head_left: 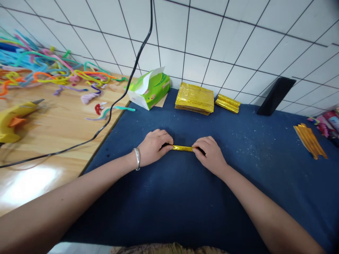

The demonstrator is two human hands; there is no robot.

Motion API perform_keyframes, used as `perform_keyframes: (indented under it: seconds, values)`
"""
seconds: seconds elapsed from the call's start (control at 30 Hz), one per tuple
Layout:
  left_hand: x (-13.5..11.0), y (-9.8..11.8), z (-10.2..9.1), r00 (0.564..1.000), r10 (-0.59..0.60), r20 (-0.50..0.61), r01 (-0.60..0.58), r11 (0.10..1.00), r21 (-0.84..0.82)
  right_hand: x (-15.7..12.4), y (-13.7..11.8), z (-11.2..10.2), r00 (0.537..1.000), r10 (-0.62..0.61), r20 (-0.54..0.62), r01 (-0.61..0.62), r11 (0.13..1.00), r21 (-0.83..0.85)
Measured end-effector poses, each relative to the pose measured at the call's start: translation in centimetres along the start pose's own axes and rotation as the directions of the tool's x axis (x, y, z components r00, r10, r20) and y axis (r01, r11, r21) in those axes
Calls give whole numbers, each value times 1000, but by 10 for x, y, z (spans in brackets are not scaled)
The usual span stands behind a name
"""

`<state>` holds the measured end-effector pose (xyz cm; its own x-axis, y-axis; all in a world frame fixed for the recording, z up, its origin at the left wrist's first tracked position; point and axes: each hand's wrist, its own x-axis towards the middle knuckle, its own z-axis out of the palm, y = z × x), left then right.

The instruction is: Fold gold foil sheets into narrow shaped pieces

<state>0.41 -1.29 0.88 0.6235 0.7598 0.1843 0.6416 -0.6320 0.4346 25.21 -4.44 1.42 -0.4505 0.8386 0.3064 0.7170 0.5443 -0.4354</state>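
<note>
1 shiny gold foil strip (182, 148), folded narrow; my L hand (153, 147) & R hand (210, 153) each grip an end, pinched tight. Behind: 1 big foil stack (194, 98), 1 small foil stack (227, 103).

Bright, even light; glare on the wooden table (31, 183); edges warped.

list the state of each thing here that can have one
gold foil strip, folded narrow, lying on the blue mat
left hand, fingers pinched shut on the strip's left end
right hand, fingers pinched shut on its right end
tissue box, top open, flap up
gold foil stack, flat, neatly piled
glue gun, lying on its side
pipe cleaners, loose tangled heap
black slab, leaning on the wall
</note>
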Motion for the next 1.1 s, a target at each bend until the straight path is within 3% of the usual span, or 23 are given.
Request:
perform_keyframes:
  seconds: [0.27,0.47,0.67,0.77,0.9,1.1]
  values:
    - [-7,1,1,985,167,52,-168,986,14,-8,-4,2,991,-115,71,119,991,-58]
    - [-13,10,3,966,256,32,-257,955,147,-12,-5,4,975,-210,76,221,957,-187]
    - [-11,28,10,960,276,43,-272,888,371,-19,-2,3,967,-252,-35,232,929,-289]
    - [3,46,19,969,243,40,-232,846,479,-23,1,0,972,-218,-87,180,931,-317]
    - [39,67,31,974,219,58,-217,833,508,-25,12,-8,984,-134,-121,77,918,-388]
    - [98,71,46,959,253,128,-283,815,506,-22,42,-15,995,17,-101,-67,855,-515]
